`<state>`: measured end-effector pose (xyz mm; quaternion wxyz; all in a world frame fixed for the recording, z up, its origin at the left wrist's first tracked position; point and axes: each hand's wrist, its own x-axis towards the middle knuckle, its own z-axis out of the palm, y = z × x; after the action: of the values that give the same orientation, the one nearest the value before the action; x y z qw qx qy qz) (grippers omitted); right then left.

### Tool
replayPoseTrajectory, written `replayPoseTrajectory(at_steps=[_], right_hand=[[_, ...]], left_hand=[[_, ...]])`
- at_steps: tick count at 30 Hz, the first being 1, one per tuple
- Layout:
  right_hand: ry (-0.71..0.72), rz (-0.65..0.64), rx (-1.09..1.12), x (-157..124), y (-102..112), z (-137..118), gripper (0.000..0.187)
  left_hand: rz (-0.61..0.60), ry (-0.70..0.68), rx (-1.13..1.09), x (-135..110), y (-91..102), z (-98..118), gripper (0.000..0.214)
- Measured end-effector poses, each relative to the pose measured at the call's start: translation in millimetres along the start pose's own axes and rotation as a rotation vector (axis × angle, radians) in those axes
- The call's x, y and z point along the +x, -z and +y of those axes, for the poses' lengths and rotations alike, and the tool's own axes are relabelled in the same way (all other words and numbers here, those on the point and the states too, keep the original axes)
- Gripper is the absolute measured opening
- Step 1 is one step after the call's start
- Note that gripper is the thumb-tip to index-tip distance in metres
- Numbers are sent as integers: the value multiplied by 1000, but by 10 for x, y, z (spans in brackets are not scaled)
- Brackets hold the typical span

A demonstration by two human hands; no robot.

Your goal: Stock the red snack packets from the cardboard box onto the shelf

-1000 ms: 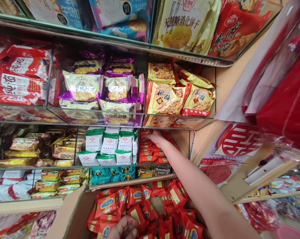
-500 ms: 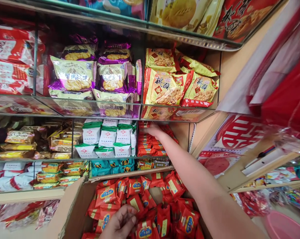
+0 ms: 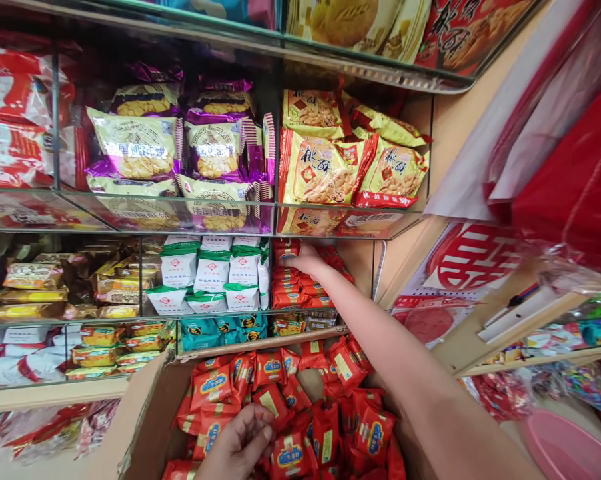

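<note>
My right hand [image 3: 306, 261] reaches into a middle shelf compartment, with its fingers around a small red biscuit packet [image 3: 285, 249] on top of a stack of similar red packets [image 3: 286, 293]. Part of its grip is hidden by the hand itself. Below, my left hand [image 3: 243, 437] hovers over an open cardboard box [image 3: 148, 407] full of loose red biscuit packets [image 3: 211, 387]. Its fingers are loosely curled, the thumb stands apart from them, and nothing shows between them.
White and green packets [image 3: 213, 270] fill the compartment to the left. Yellow biscuit bags [image 3: 325, 170] and purple ones [image 3: 135, 143] sit behind a glass lip [image 3: 195, 215] above. Red and white plastic bags [image 3: 570, 167] hang at right, over a pink basin [image 3: 570, 443].
The view has shifted slightly, so the shelves sit a little further left. My right hand stays at the red stack, where the packet at its fingers shows more clearly. My left hand barely moves.
</note>
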<state>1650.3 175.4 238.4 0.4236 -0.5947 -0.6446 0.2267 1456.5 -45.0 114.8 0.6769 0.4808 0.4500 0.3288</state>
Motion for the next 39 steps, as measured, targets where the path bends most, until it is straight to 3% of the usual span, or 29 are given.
replayPoseTrajectory(at_steps=[3,5,6,7,10,12,14,18,23,28,30,35,39], right_hand=[[13,137,-2,-235,116,-140,44],[130,216,45,-597,195,-269,32],[222,196,76,-836,222,-327,26],[314,103,82,-1100,234,-369,22],[529,-479,-152,-1873,154,-333,19],[483,-641,-334,-2235,20,-167,18],[385,-680,-417,-2421,-121,45,30],[206,-716,-430,-2441,-266,321,51],[-7,-752,-382,-2363,-271,347,67],[0,-679,-268,-2365,-258,434,19],[3,-661,-212,-2351,-223,465,8],[-19,-587,25,-2280,-107,433,3],[-39,-572,381,-2273,-87,353,7]], left_hand=[[-13,0,-30,10,9,-21,28],[-15,-12,-46,19,17,-41,26],[-11,-17,-51,23,20,-50,26],[-8,-24,-52,26,23,-58,25],[-20,-63,-48,32,26,-66,23],[-26,-83,-54,37,26,-65,22],[7,-77,-64,45,27,-64,22],[85,-62,-63,50,27,-68,24],[168,-184,-95,3,40,-39,21],[223,-315,19,-32,67,44,20],[214,-326,45,-25,68,49,20],[214,-308,42,-21,53,26,26],[80,-291,66,-61,29,84,48]])
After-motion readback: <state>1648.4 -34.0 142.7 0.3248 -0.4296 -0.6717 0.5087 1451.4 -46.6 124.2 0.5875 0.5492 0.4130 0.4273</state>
